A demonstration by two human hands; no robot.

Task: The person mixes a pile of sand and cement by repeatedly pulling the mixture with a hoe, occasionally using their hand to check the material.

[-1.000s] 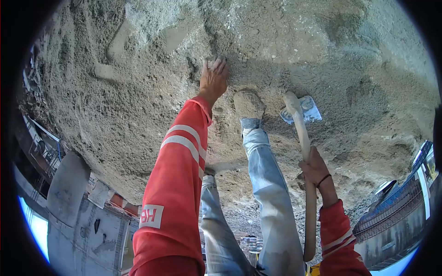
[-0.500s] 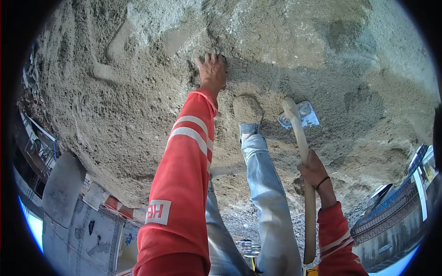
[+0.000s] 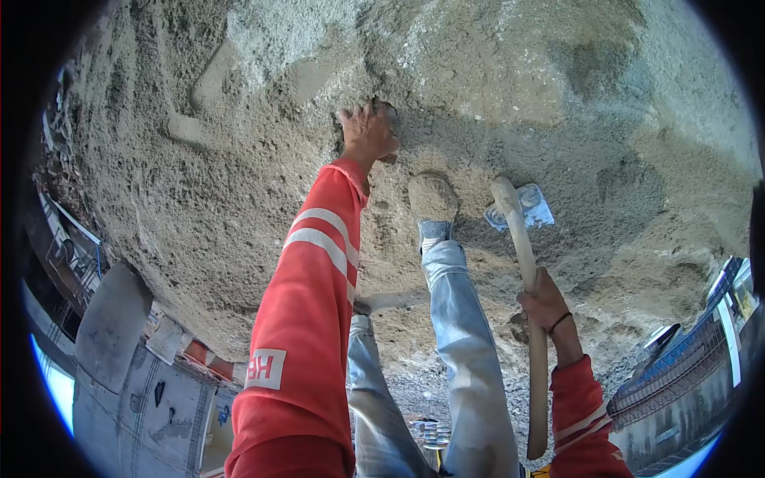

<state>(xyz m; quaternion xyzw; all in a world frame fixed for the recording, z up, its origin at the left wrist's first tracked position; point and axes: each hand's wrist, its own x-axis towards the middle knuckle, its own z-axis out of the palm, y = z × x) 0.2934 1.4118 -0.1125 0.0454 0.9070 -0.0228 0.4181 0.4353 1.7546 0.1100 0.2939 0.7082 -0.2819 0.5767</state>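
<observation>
My left hand (image 3: pixel 369 131) reaches forward to the grey-brown sandy ground, fingers spread and curled over a dark lump of sandy material (image 3: pixel 389 113). The lump's edges show beside the hand; its underside is hidden. My right hand (image 3: pixel 545 301) is wrapped around the long pale wooden handle of a hoe (image 3: pixel 522 247). The hoe's light, shiny blade (image 3: pixel 534 205) is down at the ground, partly behind the handle. Between the two hands stands my dusty shoe (image 3: pixel 433 197).
Rough sandy ground (image 3: pixel 263 191) spreads around my feet, with smooth pressed marks (image 3: pixel 187 129) at left. A grey rounded panel (image 3: pixel 111 327) and a concrete wall are at lower left. Steel rebar (image 3: pixel 669 382) lies at lower right. Gravel (image 3: pixel 422 382) is behind my legs.
My left hand has shifted slightly right and nearer to me, with more of the dark lump showing beside it. My right hand keeps its hold on the hoe.
</observation>
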